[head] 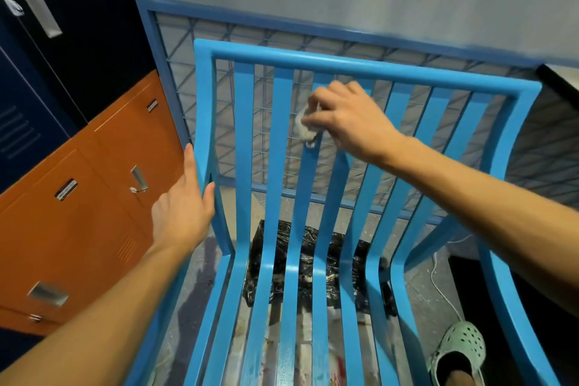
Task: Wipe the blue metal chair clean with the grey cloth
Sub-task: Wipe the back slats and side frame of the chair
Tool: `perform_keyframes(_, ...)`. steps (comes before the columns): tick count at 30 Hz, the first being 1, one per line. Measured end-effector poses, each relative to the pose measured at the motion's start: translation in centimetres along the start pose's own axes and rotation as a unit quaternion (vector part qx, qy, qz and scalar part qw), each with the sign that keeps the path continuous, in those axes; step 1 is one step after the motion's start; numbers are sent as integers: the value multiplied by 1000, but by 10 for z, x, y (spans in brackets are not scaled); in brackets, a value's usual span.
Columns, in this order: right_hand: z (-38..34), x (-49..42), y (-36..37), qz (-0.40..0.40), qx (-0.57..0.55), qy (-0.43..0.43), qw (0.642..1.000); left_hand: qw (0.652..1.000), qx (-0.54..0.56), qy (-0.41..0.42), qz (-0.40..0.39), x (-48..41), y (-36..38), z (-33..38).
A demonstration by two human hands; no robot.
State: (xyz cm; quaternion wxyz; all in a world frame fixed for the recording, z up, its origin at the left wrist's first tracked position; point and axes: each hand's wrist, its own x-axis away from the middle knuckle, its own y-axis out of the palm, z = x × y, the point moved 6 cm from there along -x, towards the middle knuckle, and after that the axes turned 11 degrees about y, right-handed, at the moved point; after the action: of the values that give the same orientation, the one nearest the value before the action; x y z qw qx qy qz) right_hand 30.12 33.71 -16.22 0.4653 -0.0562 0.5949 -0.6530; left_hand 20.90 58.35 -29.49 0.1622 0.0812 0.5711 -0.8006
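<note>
The bright blue slatted metal chair (282,276) fills the centre of the view. The small bunched grey cloth (306,128) is pinched by the curled right hand (347,119) against a backrest slat, toward twelve o'clock. Each slat is best wiped along its length with steady pressure. The left hand (181,213), at nine o'clock, is spread flat, bracing the side post.

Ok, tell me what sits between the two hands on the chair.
In the head view, two back slats of the blue chair separate the left hand from the right hand with the cloth.
</note>
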Motion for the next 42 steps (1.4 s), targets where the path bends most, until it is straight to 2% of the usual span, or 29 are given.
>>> perform_keyframes(4, 12, -16, -20, 40, 8, 24, 999, 1000, 2, 0, 3, 0, 0, 0)
perform_keyframes(8, -15, 11, 21, -24, 62, -99, 993, 1000, -5, -1, 2, -2, 0, 1)
perform_keyframes(10, -23, 25, 40, -53, 68, -116, 990, 1000, -5, -1, 1, -2, 0, 0)
perform_keyframes(15, -32, 53, 64, 3, -30, 15, 999, 1000, -3, 5, 5, -1, 0, -1)
perform_keyframes(17, -47, 71, 82, 2, -60, 55, 997, 1000, -2, 6, 7, -2, -1, 0)
perform_keyframes(25, -123, 161, 170, -156, -99, 138, 973, 1000, -19, 3, 6, -1, -2, 1)
perform_keyframes(29, -162, 199, 192, -243, -151, 223, 932, 1000, -16, 4, 4, 0, -2, 1)
perform_keyframes(31, -167, 202, 199, -296, -217, 285, 886, 1000, -15, -1, 2, -2, 0, -1)
perform_keyframes(34, -164, 199, 200, -393, -301, 291, 819, 1000, -6, 1, 1, -1, 1, -4)
perform_keyframes(35, -158, 197, 190, -402, -318, 282, 811, 1000, -7, 2, 1, -1, 1, -4)
perform_keyframes(37, -134, 184, 163, -356, -342, 289, 820, 1000, -4, 1, 6, -1, 2, -6)
perform_keyframes(39, -87, 161, 116, -241, -358, 325, 842, 1000, -8, 5, 9, -2, 2, -5)
perform_keyframes(41, -38, 128, 68, -107, -313, 311, 891, 1000, -12, 6, 9, -3, 2, -3)
perform_keyframes(42, -16, 113, 50, -66, -270, 296, 914, 1000, -14, 6, 9, -3, 1, -1)
